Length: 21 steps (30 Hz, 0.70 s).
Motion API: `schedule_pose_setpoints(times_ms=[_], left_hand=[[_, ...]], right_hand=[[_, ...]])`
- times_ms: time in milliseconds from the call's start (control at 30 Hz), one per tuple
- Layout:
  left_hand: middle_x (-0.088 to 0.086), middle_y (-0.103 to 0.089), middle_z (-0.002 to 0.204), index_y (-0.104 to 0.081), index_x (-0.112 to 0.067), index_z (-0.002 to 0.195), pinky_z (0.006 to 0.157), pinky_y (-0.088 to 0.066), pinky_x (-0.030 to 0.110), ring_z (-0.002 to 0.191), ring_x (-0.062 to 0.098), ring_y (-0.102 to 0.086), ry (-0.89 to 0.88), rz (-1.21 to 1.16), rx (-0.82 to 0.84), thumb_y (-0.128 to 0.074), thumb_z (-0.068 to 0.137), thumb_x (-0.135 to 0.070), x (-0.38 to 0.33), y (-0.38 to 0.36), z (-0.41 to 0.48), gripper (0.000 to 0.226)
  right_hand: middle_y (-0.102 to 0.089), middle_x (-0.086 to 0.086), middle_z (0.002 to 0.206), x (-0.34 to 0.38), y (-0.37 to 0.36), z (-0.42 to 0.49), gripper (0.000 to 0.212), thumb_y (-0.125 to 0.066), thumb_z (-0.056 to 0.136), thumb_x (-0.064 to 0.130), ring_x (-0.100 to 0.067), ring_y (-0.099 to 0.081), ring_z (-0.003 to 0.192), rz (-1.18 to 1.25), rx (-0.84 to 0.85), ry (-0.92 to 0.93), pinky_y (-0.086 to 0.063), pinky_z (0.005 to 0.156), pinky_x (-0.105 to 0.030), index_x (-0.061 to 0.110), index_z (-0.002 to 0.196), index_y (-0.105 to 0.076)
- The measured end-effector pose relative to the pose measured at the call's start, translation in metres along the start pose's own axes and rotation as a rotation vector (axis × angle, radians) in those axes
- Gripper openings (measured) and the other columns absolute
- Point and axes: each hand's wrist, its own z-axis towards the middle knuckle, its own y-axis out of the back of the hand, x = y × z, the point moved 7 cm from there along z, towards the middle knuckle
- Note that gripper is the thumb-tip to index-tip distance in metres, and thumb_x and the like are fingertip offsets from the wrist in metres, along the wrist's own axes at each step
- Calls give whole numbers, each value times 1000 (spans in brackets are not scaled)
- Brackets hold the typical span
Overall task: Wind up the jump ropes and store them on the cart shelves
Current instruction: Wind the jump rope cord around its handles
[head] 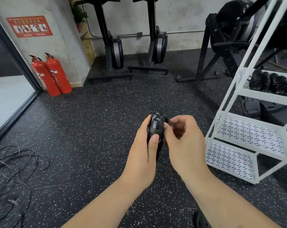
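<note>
Your forearms enter from the lower edge and meet at centre frame. Your left hand point(142, 150) grips the pair of black jump rope handles point(156, 127): the thumb lies up their front face and the fingers wrap behind. The handles stand nearly upright, side by side and touching, with their caps above your fingertips. A thin cord point(161, 116) loops over the top caps.

Your right hand point(185, 142) is closed, with its fingers curled in against the right flank of the handles and the thumb tip on the nearer one. That hand is blurred, so it cannot be told whether it also pinches the cord.

Right of your right hand, and near it, stands the white cart point(235, 160). Its lowest perforated shelf edge sits just past your right wrist, and its slanted corner post rises away to the upper right. Wound black ropes point(271, 83) lie on a higher shelf, well above and right of your hands. Dark gear sits on the shelf beneath them; what it is cannot be made out.

Left of your left hand, the speckled rubber floor point(98, 120) runs open as far as the loose ropes point(16, 165), tangled at the far left edge. Beyond your hands the floor stays open up to the rowing machines point(116, 51) against the back wall. Two red fire extinguishers point(52, 74) stand at the far left corner, beside a glass door point(7, 96).
</note>
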Motion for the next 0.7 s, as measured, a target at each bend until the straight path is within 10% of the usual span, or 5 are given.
schedule_pose_setpoints(times_ms=[167,433,600,700], left_hand=[[-18,-61,147,-43,-31,159,118,-45,36,137,3,-56,51,-136,-39,-35,114,-42,-3,1,4,47],[22,-76,117,-74,-18,125,103,-55,65,113,51,-69,452,-686,-171,-44,111,-55,12,4,6,50],[3,-78,97,-73,-23,111,77,-60,36,89,25,-71,446,-484,-240,-49,112,-48,34,25,22,34],[2,-75,93,-73,-23,104,86,-59,44,88,25,-70,426,-443,-162,-51,110,-52,40,21,24,37]], right_hand=[[-75,23,112,-3,-9,9,30,-74,99,23,4,-69,110,140,130,-29,-56,99,-31,39,124,-68],[-56,2,80,-10,-27,2,16,-64,106,28,-8,-38,58,736,407,-434,-32,53,-24,17,116,-69],[-69,21,98,33,-32,-34,10,-54,109,37,1,-63,82,4,409,80,-49,74,-18,39,108,-63],[-64,21,108,46,-42,-57,14,-55,108,31,-1,-61,88,-164,426,199,-48,78,-18,44,108,-62]])
